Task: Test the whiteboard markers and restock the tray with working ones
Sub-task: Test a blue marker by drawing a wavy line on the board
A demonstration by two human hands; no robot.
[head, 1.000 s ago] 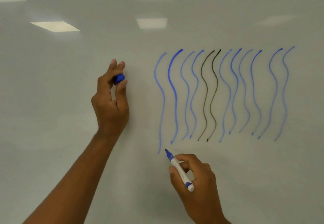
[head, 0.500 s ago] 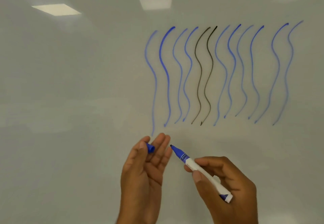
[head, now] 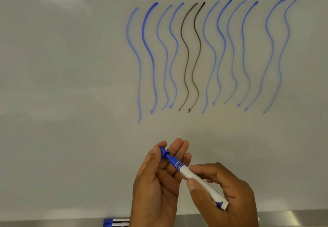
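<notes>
metal tray (head: 53, 223) under the board, two capped blue markers (head: 116, 222) on it

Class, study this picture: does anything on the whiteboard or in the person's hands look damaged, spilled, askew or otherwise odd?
Nothing stands out. The left hand fits the blue cap onto the marker held by the right hand; the test lines are clean, some fainter.

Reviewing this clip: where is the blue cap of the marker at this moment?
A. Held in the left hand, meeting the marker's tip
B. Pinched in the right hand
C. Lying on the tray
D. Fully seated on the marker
A: the left hand holds the blue cap at the tip of the marker, whose barrel the right hand grips.
</notes>
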